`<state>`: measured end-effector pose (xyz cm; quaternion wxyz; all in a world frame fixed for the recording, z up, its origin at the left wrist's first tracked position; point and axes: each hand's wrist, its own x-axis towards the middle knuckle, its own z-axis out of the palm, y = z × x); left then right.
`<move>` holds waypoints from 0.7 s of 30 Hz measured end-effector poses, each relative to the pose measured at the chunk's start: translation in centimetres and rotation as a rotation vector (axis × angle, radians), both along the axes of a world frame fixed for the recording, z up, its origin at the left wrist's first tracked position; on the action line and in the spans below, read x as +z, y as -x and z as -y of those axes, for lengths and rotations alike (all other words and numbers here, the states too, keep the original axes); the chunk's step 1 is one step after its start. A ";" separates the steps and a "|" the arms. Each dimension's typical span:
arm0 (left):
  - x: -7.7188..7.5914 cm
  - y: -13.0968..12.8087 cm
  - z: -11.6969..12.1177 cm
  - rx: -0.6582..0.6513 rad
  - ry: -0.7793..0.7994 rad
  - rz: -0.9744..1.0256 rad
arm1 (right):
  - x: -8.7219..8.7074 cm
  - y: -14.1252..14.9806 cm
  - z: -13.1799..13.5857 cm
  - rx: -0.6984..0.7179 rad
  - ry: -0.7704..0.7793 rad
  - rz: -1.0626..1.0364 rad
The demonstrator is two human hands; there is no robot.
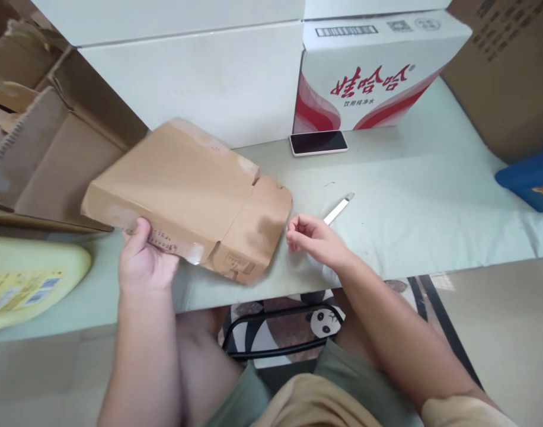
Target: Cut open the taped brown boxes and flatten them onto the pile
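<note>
A flat brown cardboard box (178, 190) is tilted above the table, its flap end towards the right. My left hand (144, 258) grips the box's lower left edge, thumb on the near side and the other fingers hidden beneath. To the right of the box, my right hand (313, 237) hovers with its fingers curled and the thumb near the fingertips. A small gap separates it from the flap. Whether anything tiny sits in those fingers I cannot make out. Just beyond the right hand a slim white-handled knife (339, 209) lies on the pale green tabletop (422, 201).
White cartons (191, 89) and a red-and-white carton (360, 83) line the back, with a phone (319, 143) before them. An opened cardboard box (71, 154) and a yellow bottle (31, 281) stand left. On the right are a blue container (532, 178) and a brown carton (507, 77).
</note>
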<state>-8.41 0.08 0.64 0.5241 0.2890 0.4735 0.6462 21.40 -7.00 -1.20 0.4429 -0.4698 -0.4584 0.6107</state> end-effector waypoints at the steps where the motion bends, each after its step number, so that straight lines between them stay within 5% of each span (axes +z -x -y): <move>1: -0.1 0.1 0.0 0.015 0.002 0.000 | -0.1 0.3 0.0 -0.042 0.001 0.044; 5: -0.2 0.5 -0.1 0.045 0.018 0.022 | -0.4 0.9 0.0 -0.267 0.079 0.132; 12: 0.0 -1.6 0.3 0.116 0.013 0.049 | -0.9 0.9 0.6 -0.102 0.062 -0.073; 18: 0.0 -3.3 1.1 0.169 0.024 -0.117 | -1.4 1.1 0.8 -0.248 0.101 -0.148; 21: 0.0 -2.0 1.2 0.052 0.121 -0.012 | -1.5 1.1 0.5 -0.371 0.094 -0.267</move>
